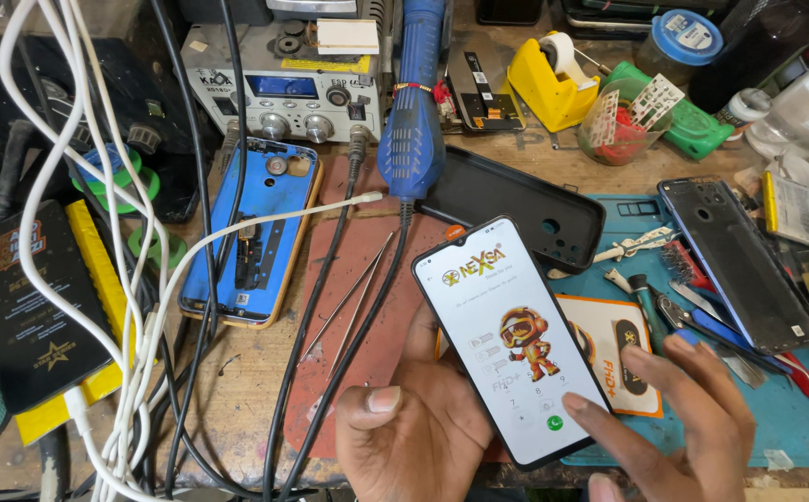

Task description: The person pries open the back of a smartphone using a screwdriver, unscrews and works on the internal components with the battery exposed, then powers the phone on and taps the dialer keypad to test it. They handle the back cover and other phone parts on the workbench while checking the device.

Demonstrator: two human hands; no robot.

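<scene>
— While you look down at the bench, what is in your hands?

— My left hand (414,437) cradles a lit smartphone (509,339) from underneath, fingers curled around its back, thumb lying along its left edge. My right hand (679,423) comes in from four o'clock, fingers loosely spread, the index fingertip touching the lower right of the screen beside a green call button.

— And around it?

— At twelve o'clock lies a black phone case (525,209). At ten o'clock an opened blue phone (254,232) rests under white cables (125,279). Tweezers (353,293) lie at nine o'clock, and a teal mat (795,414) sits at three o'clock.
</scene>
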